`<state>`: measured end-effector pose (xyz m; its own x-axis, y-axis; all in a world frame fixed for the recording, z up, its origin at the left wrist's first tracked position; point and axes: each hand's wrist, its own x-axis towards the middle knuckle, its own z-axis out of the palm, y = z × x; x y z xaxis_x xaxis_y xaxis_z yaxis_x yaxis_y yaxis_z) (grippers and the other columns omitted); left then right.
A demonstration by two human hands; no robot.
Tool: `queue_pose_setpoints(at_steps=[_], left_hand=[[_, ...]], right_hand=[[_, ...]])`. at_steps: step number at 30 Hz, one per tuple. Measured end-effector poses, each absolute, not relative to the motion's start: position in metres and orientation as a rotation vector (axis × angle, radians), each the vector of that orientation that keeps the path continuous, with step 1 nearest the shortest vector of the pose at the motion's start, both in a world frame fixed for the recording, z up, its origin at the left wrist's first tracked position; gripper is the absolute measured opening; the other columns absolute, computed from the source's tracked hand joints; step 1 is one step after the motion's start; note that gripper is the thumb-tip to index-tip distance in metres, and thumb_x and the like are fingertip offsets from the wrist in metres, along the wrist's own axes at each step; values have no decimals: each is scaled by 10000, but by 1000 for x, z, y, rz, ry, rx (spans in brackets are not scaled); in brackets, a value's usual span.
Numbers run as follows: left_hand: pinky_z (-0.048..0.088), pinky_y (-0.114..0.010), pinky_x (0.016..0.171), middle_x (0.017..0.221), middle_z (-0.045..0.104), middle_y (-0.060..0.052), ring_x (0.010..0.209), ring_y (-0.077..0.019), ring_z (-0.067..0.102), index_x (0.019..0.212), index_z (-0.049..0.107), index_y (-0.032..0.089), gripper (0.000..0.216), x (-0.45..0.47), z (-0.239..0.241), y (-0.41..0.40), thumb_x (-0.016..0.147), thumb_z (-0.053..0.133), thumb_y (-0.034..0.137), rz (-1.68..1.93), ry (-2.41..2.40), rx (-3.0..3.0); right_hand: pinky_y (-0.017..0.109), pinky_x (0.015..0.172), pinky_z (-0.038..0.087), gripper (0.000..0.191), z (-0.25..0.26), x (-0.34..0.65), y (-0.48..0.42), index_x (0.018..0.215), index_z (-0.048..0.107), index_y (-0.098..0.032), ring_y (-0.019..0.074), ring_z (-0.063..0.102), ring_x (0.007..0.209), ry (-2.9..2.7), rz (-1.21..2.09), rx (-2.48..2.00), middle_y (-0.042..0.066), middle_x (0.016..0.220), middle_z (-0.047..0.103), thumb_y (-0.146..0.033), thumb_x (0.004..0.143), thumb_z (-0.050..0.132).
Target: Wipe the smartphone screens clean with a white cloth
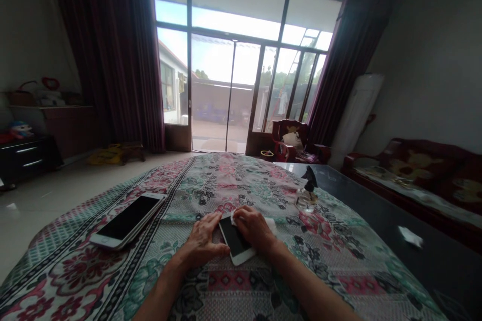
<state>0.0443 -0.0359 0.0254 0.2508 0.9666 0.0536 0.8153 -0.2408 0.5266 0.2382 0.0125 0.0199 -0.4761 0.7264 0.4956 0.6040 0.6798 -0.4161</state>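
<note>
A white smartphone with a dark screen lies face up on the flowered tablecloth. My left hand holds its left side, fingertips at the upper corner and thumb by the lower edge. Pressed onto the screen is a white tissue, pinched under the bent fingers of my right hand. More white material shows just past that hand; whether it is the same piece I cannot tell. To the left, a larger white-framed device rests face up on top of another flat item.
A clear spray bottle with a black head stands at the right of the tablecloth. Beyond it runs a dark tabletop bearing a crumpled white tissue. A wooden sofa is at far right, with a glass door ahead.
</note>
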Motion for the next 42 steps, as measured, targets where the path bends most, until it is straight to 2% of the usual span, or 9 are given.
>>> queue_pose_setpoints(at_steps=[6,14,19,25,36,42], left_hand=[[235,-401,1129,1483,357,-161,1378,-305,295,1403,386,91,939,47,23,-36,608,695,482,549,1669,2174],[280,-401,1073,1390,487,-139,1299,-298,405,1315,487,167,811,68,13,-37,635,672,568,695,1826,2223],[305,-386,1033,1318,539,-136,1237,-299,458,1263,512,158,754,75,17,-40,637,679,545,742,1891,2198],[328,-362,1000,1281,558,-117,1198,-292,486,1233,524,178,716,71,15,-36,627,692,519,762,1860,2167],[365,-334,931,1114,624,-73,1074,-258,550,1066,580,211,493,68,17,-35,661,669,479,853,1850,2135],[346,-337,964,1174,609,-76,1132,-258,526,1140,559,218,547,70,22,-37,662,668,461,804,1876,2088]], right_hand=[[237,815,441,135,29,241,10,816,652,-210,146,602,869,-2269,280,-1040,35,929,654,-143,851,540],[244,832,410,154,42,251,-1,841,646,-194,155,581,898,-2381,121,-1181,45,925,646,-141,870,505],[262,818,394,156,48,248,-8,794,639,-190,169,564,879,-2488,-11,-1213,51,892,631,-163,871,505],[257,768,391,126,45,247,-6,789,646,-200,174,568,847,-2505,-9,-1216,42,856,635,-168,845,538],[247,828,399,183,35,224,24,817,630,-189,156,574,899,-2441,30,-1185,48,911,642,-165,900,468],[234,807,401,156,41,244,11,797,624,-204,149,568,869,-2482,50,-1127,33,906,634,-133,868,504]])
